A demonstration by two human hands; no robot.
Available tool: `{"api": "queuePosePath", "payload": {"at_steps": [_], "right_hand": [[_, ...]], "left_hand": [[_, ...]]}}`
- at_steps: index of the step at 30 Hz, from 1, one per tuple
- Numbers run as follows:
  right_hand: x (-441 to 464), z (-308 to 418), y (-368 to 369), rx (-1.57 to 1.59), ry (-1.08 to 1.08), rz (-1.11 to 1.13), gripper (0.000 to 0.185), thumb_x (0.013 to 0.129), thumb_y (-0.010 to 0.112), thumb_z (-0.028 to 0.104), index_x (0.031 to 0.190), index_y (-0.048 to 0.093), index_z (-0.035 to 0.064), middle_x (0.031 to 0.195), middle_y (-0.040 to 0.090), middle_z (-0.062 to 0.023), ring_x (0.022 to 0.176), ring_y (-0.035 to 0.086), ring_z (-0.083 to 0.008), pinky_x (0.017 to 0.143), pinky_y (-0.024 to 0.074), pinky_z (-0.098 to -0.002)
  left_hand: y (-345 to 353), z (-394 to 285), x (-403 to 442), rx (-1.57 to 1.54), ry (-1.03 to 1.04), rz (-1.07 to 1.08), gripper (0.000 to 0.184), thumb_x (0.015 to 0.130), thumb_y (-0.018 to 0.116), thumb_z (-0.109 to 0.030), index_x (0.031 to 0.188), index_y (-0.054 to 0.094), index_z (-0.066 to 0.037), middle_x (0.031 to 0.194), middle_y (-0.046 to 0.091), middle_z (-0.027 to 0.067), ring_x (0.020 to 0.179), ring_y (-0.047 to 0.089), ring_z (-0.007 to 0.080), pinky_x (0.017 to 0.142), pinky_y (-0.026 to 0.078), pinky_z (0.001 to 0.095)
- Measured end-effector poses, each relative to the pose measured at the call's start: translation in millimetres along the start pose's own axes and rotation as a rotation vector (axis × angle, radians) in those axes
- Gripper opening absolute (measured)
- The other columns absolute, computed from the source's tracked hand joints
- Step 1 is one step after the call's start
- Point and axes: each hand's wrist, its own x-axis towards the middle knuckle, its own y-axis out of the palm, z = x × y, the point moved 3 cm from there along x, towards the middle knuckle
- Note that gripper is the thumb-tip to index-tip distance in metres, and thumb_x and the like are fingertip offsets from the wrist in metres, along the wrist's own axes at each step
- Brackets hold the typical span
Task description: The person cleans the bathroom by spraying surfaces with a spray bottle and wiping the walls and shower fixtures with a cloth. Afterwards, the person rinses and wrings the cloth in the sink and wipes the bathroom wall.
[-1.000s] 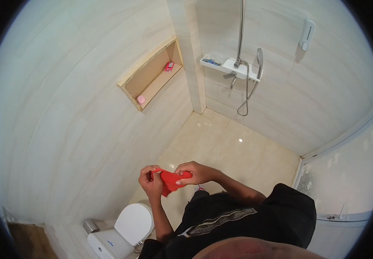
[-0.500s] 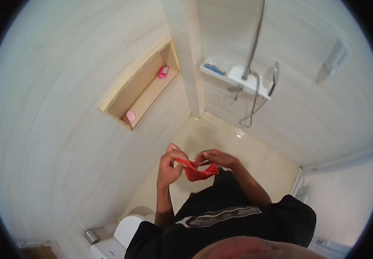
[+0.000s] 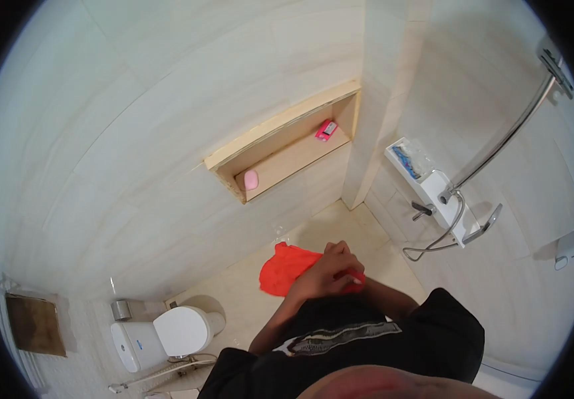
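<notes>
A bright red cloth hangs spread out on the left side of my hands, with another part of it bunched under my fingers. My left hand is closed on the cloth, its fingers bent over the bunched part. Behind it, my right hand is mostly hidden; only its forearm shows clearly, so its fingers cannot be made out. Both hands are close together in front of the black shirt.
A wall niche holds a pink soap and a pink packet. On the right are a white shower shelf, hose and pipe. A white toilet stands at lower left.
The view has turned, so niche and shower sit further right. My left hand has moved across to my right hand, and the red cloth now spreads out to the left.
</notes>
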Motion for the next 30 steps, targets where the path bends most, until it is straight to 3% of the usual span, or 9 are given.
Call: {"api": "queuePosePath", "payload": {"at_steps": [4,7,10,13,21,22,24,28,30], "right_hand": [[35,29,9,0.020,-0.060,-0.072,0.055,0.100,0.051,0.036,0.144,0.042,0.0050,0.146,0.041,-0.0153,0.136,0.040,-0.0257,0.109,0.0336,-0.0402],[55,55,13,0.054,-0.124,-0.173,0.056,0.099,0.051,0.035,0.146,0.040,0.0050,0.148,0.039,-0.0162,0.137,0.038,-0.0273,0.110,0.0320,-0.0418],[78,103,11,0.088,-0.272,-0.302,0.058,0.099,0.051,0.034,0.147,0.038,0.0051,0.149,0.036,-0.0172,0.138,0.037,-0.0289,0.111,0.0304,-0.0433],[102,186,-3,0.128,-0.532,-0.444,0.059,0.098,0.052,0.032,0.148,0.036,0.0051,0.151,0.034,-0.0182,0.140,0.035,-0.0305,0.112,0.0287,-0.0449],[141,430,3,0.035,-1.412,-0.670,0.064,0.097,0.053,0.029,0.152,0.032,0.0052,0.156,0.028,-0.0208,0.143,0.031,-0.0347,0.115,0.0244,-0.0490],[155,440,9,-0.056,-1.480,-0.732,0.065,0.096,0.053,0.029,0.152,0.031,0.0053,0.156,0.027,-0.0211,0.144,0.031,-0.0352,0.115,0.0238,-0.0496],[202,438,21,-0.433,-1.539,-1.001,0.069,0.095,0.055,0.033,0.153,0.029,0.0067,0.157,0.026,-0.0218,0.144,0.030,-0.0361,0.115,0.0222,-0.0532],[305,431,45,-1.488,-1.369,-1.562,0.086,0.090,0.064,0.051,0.156,0.026,0.0126,0.158,0.025,-0.0234,0.145,0.028,-0.0376,0.115,0.0179,-0.0657],[302,407,37,-1.366,-1.365,-1.268,0.075,0.088,0.061,0.027,0.152,0.027,0.0077,0.157,0.015,-0.0293,0.146,0.011,-0.0457,0.113,0.0125,-0.0667]], "left_hand": [[-37,18,18,0.262,0.099,0.066,0.024,0.075,0.073,-0.010,0.098,0.065,-0.014,0.094,0.063,-0.0011,0.100,0.051,0.0226,0.090,0.036,0.0371],[-47,28,23,0.305,0.175,0.168,0.035,0.079,0.073,-0.014,0.112,0.063,-0.011,0.120,0.062,0.0068,0.118,0.052,0.0258,0.100,0.037,0.0412],[-57,11,29,0.302,0.129,-0.139,0.062,0.085,0.072,-0.018,0.141,0.046,-0.006,0.150,0.041,0.0176,0.133,0.044,0.0347,0.111,0.034,0.0449],[-79,21,13,0.337,0.097,-0.133,0.080,0.090,0.069,-0.018,0.154,0.023,-0.004,0.161,0.017,0.0222,0.137,0.040,0.0405,0.114,0.032,0.0462],[-103,165,-121,0.145,-0.669,-0.286,0.068,0.093,0.066,-0.016,0.150,0.032,-0.003,0.129,0.062,0.0181,0.109,0.064,0.0306,0.101,0.045,0.0394],[-100,194,-142,-0.087,-0.735,-0.379,0.063,0.094,0.065,-0.016,0.148,0.035,-0.004,0.127,0.063,0.0167,0.106,0.065,0.0289,0.097,0.047,0.0387],[-92,245,-179,-0.546,-0.870,-0.558,0.055,0.096,0.063,-0.017,0.145,0.041,-0.004,0.124,0.066,0.0140,0.100,0.068,0.0254,0.091,0.049,0.0374],[-72,328,-230,-0.482,-1.117,-0.813,0.049,0.100,0.056,-0.032,0.140,0.047,-0.005,0.124,0.066,0.0102,0.097,0.067,0.0188,0.079,0.051,0.0331],[-49,374,-263,-0.532,-1.249,-1.003,0.047,0.101,0.052,-0.036,0.137,0.048,-0.006,0.122,0.067,0.0105,0.095,0.068,0.0203,0.076,0.051,0.0327]]}}
